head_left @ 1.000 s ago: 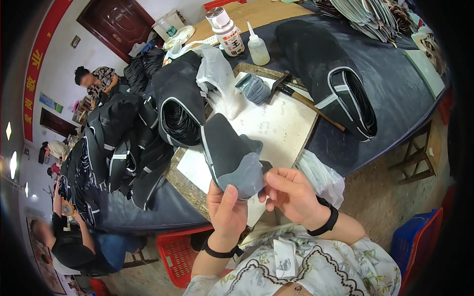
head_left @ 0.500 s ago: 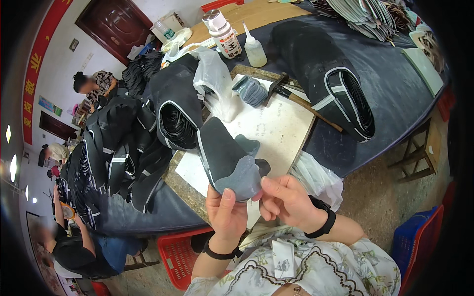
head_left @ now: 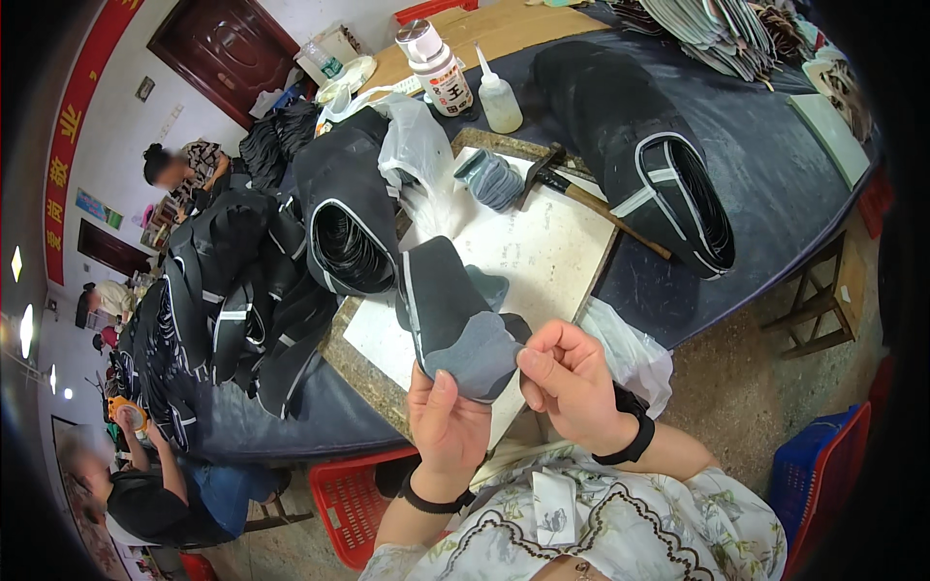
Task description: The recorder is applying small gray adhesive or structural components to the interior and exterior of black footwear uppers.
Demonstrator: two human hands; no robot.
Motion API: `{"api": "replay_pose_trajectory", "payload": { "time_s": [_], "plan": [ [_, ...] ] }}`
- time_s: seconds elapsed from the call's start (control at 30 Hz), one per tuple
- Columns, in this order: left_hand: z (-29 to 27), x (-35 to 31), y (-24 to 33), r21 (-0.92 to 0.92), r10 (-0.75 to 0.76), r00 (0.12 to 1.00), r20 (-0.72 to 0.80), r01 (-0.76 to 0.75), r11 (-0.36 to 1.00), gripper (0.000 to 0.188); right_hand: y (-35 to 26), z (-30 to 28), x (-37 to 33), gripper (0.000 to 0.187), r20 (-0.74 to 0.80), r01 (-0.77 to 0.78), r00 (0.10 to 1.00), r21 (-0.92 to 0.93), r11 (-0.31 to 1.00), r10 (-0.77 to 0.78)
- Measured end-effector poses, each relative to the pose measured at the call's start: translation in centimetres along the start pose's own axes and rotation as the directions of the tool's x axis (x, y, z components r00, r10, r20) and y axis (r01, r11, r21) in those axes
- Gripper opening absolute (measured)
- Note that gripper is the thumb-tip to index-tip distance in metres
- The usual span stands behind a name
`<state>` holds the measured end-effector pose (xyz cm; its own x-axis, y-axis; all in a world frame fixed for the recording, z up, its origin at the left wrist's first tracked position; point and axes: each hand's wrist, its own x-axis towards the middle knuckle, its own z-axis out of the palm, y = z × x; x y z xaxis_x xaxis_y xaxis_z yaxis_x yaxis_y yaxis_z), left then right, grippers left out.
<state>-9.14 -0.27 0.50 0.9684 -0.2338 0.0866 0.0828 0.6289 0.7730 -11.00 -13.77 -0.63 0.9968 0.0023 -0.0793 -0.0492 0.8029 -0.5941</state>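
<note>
Now our left hand (head_left: 448, 423) grips the black piece (head_left: 434, 286), our right hand (head_left: 573, 389) pinches the grey patch (head_left: 473, 351): likely aligning; even pressing needed next.

Toward ten o'clock, a red banner (head_left: 73, 121) on the wall bears a column of large yellow characters and a comma-like mark. At twelve o'clock, the white bottle (head_left: 448, 85) carries bold black characters with smaller red print above, while near the centre, toward one o'clock, the white sheet (head_left: 542, 232) shows faint handwriting, too small to read
</note>
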Motion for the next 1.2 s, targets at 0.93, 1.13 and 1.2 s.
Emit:
{"api": "replay_pose_trajectory", "payload": {
  "time_s": [0.93,1.13,1.2],
  "plan": [
    [-0.7,1.1,2.5,0.427,-0.148,0.947,0.284,0.013,0.904,0.030,-0.7,-2.2,-0.5,0.010,0.180,0.160,0.971,0.004,0.987,-0.158],
    [-0.4,1.2,3.2,0.549,-0.216,0.907,0.362,-0.020,0.836,0.027,-3.0,-1.2,0.5,0.018,0.279,0.083,0.959,-0.120,0.989,-0.047],
    [-0.5,1.2,3.0,0.567,-0.214,0.897,0.388,-0.049,0.822,0.026,-2.8,-1.5,0.8,0.012,0.181,0.002,0.983,-0.231,0.973,0.041]
  ]
}}
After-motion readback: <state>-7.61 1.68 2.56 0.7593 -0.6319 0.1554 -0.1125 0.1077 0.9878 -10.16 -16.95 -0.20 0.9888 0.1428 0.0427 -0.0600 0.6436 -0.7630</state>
